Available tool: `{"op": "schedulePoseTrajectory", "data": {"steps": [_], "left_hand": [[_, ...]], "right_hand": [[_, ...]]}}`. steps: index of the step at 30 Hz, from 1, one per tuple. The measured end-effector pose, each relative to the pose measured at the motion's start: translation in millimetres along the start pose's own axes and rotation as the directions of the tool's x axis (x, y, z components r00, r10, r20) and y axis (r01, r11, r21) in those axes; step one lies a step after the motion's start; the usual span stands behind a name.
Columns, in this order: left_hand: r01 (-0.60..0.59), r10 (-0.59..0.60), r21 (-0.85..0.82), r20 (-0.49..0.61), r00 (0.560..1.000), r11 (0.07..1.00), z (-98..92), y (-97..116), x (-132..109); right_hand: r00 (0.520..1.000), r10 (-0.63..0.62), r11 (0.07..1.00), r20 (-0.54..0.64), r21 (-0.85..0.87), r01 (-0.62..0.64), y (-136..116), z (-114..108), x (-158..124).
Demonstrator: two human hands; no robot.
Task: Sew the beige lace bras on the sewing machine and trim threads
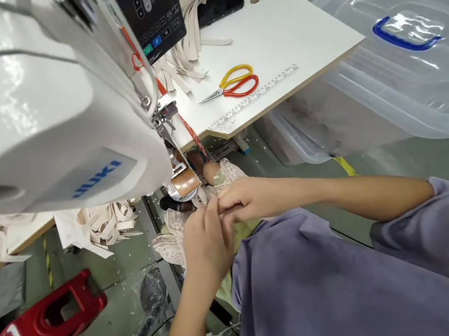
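My left hand (207,243) and my right hand (241,198) meet just below the sewing machine's small free arm (183,184). Both have curled fingers, pinched on pale pink lace fabric (174,238); the fingertips themselves are partly hidden. More of the lace shows beyond the right hand, beside a light green cloth (248,229) on the lap. The white JUKI sewing machine (50,121) stands over the work, its presser foot (176,167) close above the hands. A red patterned cord (192,133) hangs beside the needle area.
On the white tabletop (271,30) lie yellow-and-red scissors (232,84), a clear ruler (256,96), a black phone (221,5) and beige fabric strips (178,64). A lidded plastic bin (398,78) stands right. More strips (108,223) hang left, above a red stool (47,326).
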State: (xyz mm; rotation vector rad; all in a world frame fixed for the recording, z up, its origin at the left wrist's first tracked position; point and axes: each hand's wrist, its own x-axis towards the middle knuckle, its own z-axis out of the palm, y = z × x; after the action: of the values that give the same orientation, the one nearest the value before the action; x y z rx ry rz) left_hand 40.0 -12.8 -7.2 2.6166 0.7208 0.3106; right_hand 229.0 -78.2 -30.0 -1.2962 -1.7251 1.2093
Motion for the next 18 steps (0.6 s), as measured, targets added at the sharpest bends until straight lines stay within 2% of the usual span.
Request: {"op": "schedulePoseTrajectory", "data": {"steps": [1, 2, 3, 4, 5, 7, 8, 9, 10, 11, 13, 14, 15, 17, 18], "left_hand": [[0.159, -0.156, -0.045, 0.061, 0.986, 0.986, 3.9, -5, 2], [0.316, -0.297, -0.144, 0.138, 0.945, 0.938, 8.5, -11, 4], [0.451, -0.391, -0.298, 0.241, 0.888, 0.841, 13.7, -17, 5], [0.553, -0.415, -0.477, 0.368, 0.832, 0.683, 19.1, -22, 5], [0.616, -0.381, -0.635, 0.484, 0.788, 0.467, 24.7, -28, 5], [0.643, -0.272, -0.765, 0.613, 0.742, 0.031, 35.2, -36, 4], [0.618, -0.258, -0.78, 0.62, 0.741, -0.099, 39.3, -39, 3], [0.578, -0.283, -0.802, 0.595, 0.752, -0.15, 42.4, -40, 2], [0.532, -0.329, -0.837, 0.542, 0.773, -0.128, 44.1, -40, 0], [0.487, -0.374, -0.872, 0.47, 0.8, -0.052, 44.4, -40, -2], [0.421, -0.416, -0.891, 0.322, 0.851, 0.171, 41.1, -37, -5], [0.402, -0.413, -0.872, 0.27, 0.87, 0.278, 38.2, -35, -6], [0.39, -0.407, -0.844, 0.231, 0.884, 0.367, 35.0, -33, -7], [0.378, -0.413, -0.779, 0.169, 0.895, 0.5, 29.5, -30, -7], [0.378, -0.424, -0.746, 0.141, 0.895, 0.549, 27.6, -28, -7]], "right_hand": [[0.998, -0.032, 0.974, -0.062, -0.224, 0.018, 5, 3, 2], [0.988, -0.08, 0.906, -0.13, -0.424, 0.018, 11, 7, 4], [0.972, -0.141, 0.819, -0.187, -0.574, 0.009, 18, 10, 7], [0.952, -0.208, 0.743, -0.223, -0.67, 0.006, 25, 13, 10], [0.933, -0.274, 0.689, -0.232, -0.724, 0.022, 32, 16, 12], [0.895, -0.384, 0.654, -0.226, -0.751, 0.091, 44, 19, 15], [0.878, -0.414, 0.67, -0.239, -0.733, 0.116, 48, 20, 16], [0.861, -0.424, 0.704, -0.28, -0.7, 0.119, 50, 21, 15], [0.837, -0.42, 0.75, -0.352, -0.654, 0.101, 51, 22, 14], [0.804, -0.404, 0.796, -0.436, -0.601, 0.074, 50, 24, 13], [0.751, -0.348, 0.862, -0.562, -0.506, 0.021, 46, 28, 10], [0.751, -0.322, 0.877, -0.577, -0.48, 0.007, 44, 31, 10], [0.771, -0.299, 0.884, -0.562, -0.468, 0.001, 42, 33, 10], [0.823, -0.25, 0.886, -0.511, -0.463, -0.018, 39, 38, 11], [0.833, -0.237, 0.885, -0.5, -0.464, -0.027, 38, 40, 13]]}}
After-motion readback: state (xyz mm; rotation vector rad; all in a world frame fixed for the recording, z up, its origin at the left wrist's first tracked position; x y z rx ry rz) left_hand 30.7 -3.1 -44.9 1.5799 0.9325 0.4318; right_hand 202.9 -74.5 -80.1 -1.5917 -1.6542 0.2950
